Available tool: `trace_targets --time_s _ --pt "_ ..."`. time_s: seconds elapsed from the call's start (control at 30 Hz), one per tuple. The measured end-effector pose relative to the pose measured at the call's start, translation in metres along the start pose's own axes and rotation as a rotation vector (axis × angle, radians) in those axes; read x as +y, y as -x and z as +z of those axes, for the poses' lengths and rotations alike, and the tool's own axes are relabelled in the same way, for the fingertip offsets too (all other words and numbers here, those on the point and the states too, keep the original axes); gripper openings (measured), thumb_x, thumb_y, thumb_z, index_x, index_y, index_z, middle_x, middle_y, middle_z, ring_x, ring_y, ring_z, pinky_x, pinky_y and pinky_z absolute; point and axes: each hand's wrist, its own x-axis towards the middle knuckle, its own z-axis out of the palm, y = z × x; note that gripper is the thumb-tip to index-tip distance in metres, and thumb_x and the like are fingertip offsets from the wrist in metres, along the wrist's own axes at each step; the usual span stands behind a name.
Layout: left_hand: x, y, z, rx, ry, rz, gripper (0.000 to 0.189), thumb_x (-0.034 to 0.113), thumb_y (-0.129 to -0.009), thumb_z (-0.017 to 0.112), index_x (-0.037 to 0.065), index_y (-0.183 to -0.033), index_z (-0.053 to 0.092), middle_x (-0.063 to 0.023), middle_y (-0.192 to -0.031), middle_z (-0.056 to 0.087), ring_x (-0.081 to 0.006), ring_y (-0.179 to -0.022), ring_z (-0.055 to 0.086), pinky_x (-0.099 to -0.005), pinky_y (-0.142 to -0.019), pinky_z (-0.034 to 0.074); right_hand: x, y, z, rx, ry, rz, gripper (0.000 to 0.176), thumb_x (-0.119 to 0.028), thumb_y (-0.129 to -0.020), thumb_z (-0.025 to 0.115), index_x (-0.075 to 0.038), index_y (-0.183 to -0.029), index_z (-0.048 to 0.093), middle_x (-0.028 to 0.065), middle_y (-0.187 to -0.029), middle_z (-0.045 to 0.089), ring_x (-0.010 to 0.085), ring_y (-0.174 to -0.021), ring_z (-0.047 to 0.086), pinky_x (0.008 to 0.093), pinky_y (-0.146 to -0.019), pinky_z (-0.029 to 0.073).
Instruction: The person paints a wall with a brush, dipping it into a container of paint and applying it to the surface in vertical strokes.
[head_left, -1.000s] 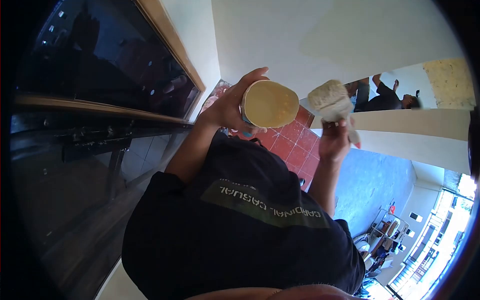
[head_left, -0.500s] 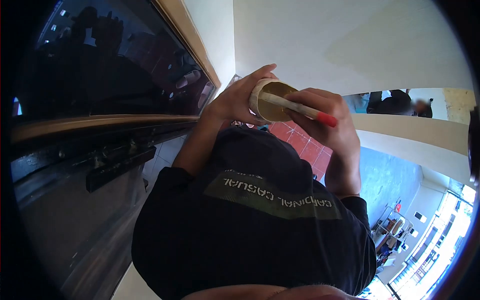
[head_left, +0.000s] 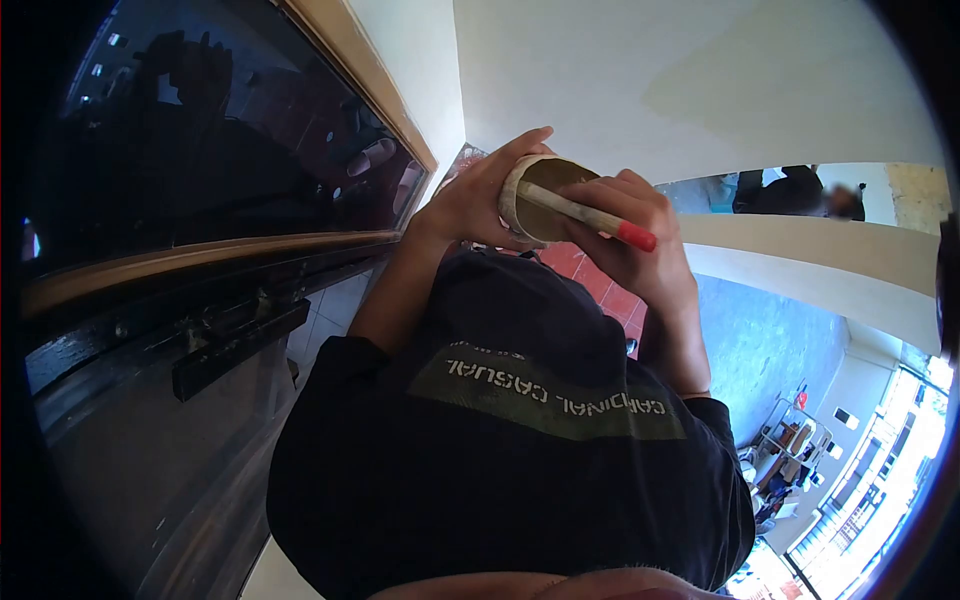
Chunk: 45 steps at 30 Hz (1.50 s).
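My left hand (head_left: 472,207) is wrapped round the outside of a round, open container (head_left: 512,205) with a pale, stained rim, its mouth tilted toward me. One finger sticks out past the rim. My right hand (head_left: 645,270) pinches a slim wooden stick (head_left: 590,214) with a red end, like a brush handle. The red end points down to the right. The stick's other end reaches into the container's mouth, near the left inner wall. The right fingertips are at the mouth too, and what lies deeper inside is hidden.
A dark glossy panel in a wooden frame (head_left: 415,150) stands close on the left, above a black ledge (head_left: 240,350). A pale wall (head_left: 560,80) rises ahead. At right, a person (head_left: 790,195) shows through an opening, with a cluttered rack (head_left: 790,450) lower down.
My right hand and the stick have shifted slightly left, so the red end is nearer the container. My left hand still holds the container in nearly the same spot.
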Motion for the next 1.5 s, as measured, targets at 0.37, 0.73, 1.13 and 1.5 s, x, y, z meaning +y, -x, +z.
trace_targets --time_s 0.37,0.73,1.13,1.5 --pt "-0.001 0.004 0.018 0.013 0.11 0.067 0.118 0.018 -0.054 0.091 0.007 -0.148 0.02 -0.0122 -0.123 0.053 -0.0252 -0.113 0.054 -0.0355 -0.096 0.043 0.004 0.049 -0.015 0.252 -0.41 0.305 0.02 -0.003 -0.076 0.075 0.0 -0.095 0.068 0.0088 -0.084 0.068 0.0151 -0.075 0.064 0.0266 -0.066 0.05" --pt "0.011 0.013 0.034 -0.012 0.049 0.064 0.119 0.021 -0.054 0.091 0.007 -0.148 0.019 -0.0119 -0.125 0.052 -0.0236 -0.116 0.052 -0.0356 -0.099 0.041 0.013 0.091 -0.006 0.536 -0.678 0.221 0.025 -0.003 -0.079 0.073 0.006 -0.1 0.064 0.0112 -0.09 0.066 0.0144 -0.08 0.06 0.0262 -0.071 0.048" --pt "0.014 0.027 0.052 0.015 0.217 -0.023 0.12 0.022 -0.054 0.092 0.008 -0.148 0.019 -0.0101 -0.124 0.053 -0.0223 -0.116 0.052 -0.0356 -0.099 0.041 0.012 0.106 0.002 0.593 -0.615 0.026 0.028 -0.007 -0.077 0.075 0.005 -0.099 0.064 0.0153 -0.09 0.067 0.0197 -0.077 0.062 0.0298 -0.069 0.049" --pt "0.004 0.037 0.062 -0.139 0.1 -0.058 0.108 0.021 -0.054 0.089 0.005 -0.143 0.029 -0.0123 -0.123 0.053 -0.026 -0.116 0.053 -0.0369 -0.098 0.042 0.003 0.117 0.005 0.213 -0.086 -0.035 0.032 -0.002 -0.065 0.077 0.002 -0.095 0.067 0.0136 -0.092 0.067 0.034 -0.091 0.064 0.0379 -0.079 0.053"
